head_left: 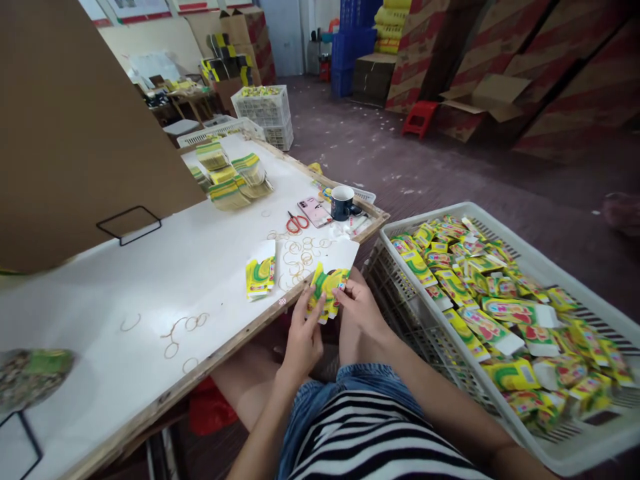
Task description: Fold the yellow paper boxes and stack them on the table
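Observation:
Between my two hands, over my lap at the table's edge, is a yellow-and-green printed carton (327,283) with white flaps. My left hand (306,327) grips its left side, fingers laid across the front. The fingers of my right hand (361,301) pinch its right edge. On the table to the left lies a small stack of flat cartons (261,272) of the same print. Several rubber bands (300,257) are scattered just beyond my hands. A large white plastic crate (473,212) filled with folded cartons (460,287) stands to my right.
On the white table (150,287) are red-handled scissors (297,222), a pink phone (315,211), a dark mug (343,203) and bundled cartons (233,177). A big cardboard sheet or box (85,133) rises at left. A red stool (420,120) stands on the floor.

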Available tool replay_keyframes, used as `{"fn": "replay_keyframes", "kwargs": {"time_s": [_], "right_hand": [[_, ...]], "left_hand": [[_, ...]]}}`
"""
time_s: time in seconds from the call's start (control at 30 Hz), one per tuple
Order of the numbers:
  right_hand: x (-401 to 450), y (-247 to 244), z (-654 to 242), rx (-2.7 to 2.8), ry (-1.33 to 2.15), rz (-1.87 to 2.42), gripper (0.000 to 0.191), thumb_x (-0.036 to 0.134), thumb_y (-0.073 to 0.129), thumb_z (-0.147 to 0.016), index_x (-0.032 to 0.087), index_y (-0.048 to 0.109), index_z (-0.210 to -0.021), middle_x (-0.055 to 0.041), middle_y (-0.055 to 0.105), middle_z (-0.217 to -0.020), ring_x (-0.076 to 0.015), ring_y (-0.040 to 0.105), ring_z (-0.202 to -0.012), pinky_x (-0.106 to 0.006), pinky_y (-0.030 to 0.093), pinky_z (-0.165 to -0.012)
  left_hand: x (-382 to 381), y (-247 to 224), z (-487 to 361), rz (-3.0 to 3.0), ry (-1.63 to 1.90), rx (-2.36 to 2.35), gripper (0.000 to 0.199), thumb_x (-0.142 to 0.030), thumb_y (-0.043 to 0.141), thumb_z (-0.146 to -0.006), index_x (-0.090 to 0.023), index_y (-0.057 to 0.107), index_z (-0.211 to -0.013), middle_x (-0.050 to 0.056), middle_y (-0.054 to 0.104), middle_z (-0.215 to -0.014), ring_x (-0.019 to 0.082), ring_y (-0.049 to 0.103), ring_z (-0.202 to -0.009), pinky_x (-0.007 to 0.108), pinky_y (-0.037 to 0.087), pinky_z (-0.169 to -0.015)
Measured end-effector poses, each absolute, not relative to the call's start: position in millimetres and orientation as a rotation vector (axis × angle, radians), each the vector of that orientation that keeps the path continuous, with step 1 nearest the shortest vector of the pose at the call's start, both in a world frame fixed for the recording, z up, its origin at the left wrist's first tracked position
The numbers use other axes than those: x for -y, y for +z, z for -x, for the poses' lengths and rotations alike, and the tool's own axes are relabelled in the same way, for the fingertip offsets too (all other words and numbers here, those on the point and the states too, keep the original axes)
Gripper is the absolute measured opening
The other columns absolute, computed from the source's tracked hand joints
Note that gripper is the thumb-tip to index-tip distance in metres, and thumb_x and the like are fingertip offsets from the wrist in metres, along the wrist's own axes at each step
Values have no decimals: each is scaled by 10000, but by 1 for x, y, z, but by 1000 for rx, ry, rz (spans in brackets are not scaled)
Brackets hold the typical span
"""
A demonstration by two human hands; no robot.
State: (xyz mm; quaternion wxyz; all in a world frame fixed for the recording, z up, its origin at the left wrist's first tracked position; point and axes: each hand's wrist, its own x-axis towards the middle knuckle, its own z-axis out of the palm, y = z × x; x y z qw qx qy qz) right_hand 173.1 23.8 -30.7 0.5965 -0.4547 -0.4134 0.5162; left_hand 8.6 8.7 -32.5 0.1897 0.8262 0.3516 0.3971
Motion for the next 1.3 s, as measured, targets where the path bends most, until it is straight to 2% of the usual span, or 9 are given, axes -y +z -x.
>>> {"fn": "replay_keyframes", "kwargs": {"time_s": [0.07, 0.2, 0.37, 0.6, 0.83, 0.97, 1.07, 1.17, 1.3], "right_hand": [[-19, -37, -180, 967, 1233, 1048, 452, 586, 710, -726, 165, 704, -892, -66, 719, -842, -222, 660, -762, -368, 540, -768], [-8, -46, -178, 1097, 1426, 984, 443, 588, 728, -710, 166, 695, -839, -45, 707, -778, -200, 643, -716, -345, 531, -722], [-2, -49, -169, 1149, 1647, 905, 516, 630, 731, -684, 138, 702, -835, -39, 689, -766, -183, 616, -744, -314, 506, -712], [4, -53, -171, 1017, 1794, 855, 571, 648, 745, -655, 130, 704, -893, -45, 698, -809, -178, 646, -772, -330, 511, -795], [22, -53, -163, 1071, 1463, 1110, 512, 558, 751, -698, 142, 677, -986, -74, 713, -942, -200, 640, -821, -345, 521, -781], [25, -33, -180, 1253, 1200, 1282, 345, 462, 685, -791, 161, 685, -960, -51, 694, -858, -177, 596, -722, -310, 502, -696], [24, -11, -196, 1363, 733, 1343, 317, 368, 613, -860, 192, 644, -1121, -83, 669, -1029, -197, 577, -801, -337, 483, -768], [20, 6, -202, 1601, 639, 1124, 467, 319, 581, -889, 235, 508, -1342, -100, 621, -1201, -226, 556, -942, -375, 464, -865], [15, 10, -200, 1656, 871, 995, 430, 313, 509, -933, 225, 474, -1353, -64, 644, -1012, -166, 523, -738, -307, 466, -706]], "left_hand": [[-6, -27, -5, -1928, 1131, -873, 517, -216, 518, -915, -265, 455, -1426, 124, 411, -1511, 299, 382, -1396, 497, 343, -1125], [-8, -21, -4, -1146, 1007, -822, 519, -429, 649, -841, -193, 588, -1299, 131, 635, -1298, 324, 571, -1221, 456, 483, -1000], [-5, -19, -14, -856, 840, -716, 677, -648, 663, -732, -151, 660, -1191, 153, 695, -1181, 344, 607, -1162, 462, 492, -975], [-4, -17, -19, -855, 884, -598, 746, -605, 781, -625, -155, 641, -1204, 160, 699, -1169, 326, 626, -1136, 435, 491, -977], [-9, -31, -34, -978, 1059, -792, 539, -485, 797, -664, -136, 686, -1059, 153, 715, -1124, 285, 674, -1045, 395, 530, -912], [-7, -21, -36, -971, 1056, -816, 521, -500, 793, -659, -139, 697, -1022, 136, 739, -1045, 275, 690, -989, 369, 549, -859], [-3, -5, -34, -890, 999, -832, 525, -573, 744, -687, -124, 713, -960, 125, 755, -907, 270, 709, -904, 353, 562, -790], [0, 8, -32, -857, 842, -852, 582, -644, 746, -630, -112, 721, -863, 113, 748, -790, 270, 714, -809, 347, 567, -718], [4, 11, -31, -899, 786, -822, 601, -584, 828, -545, -119, 715, -909, 87, 736, -751, 252, 707, -733, 333, 557, -669]]}}
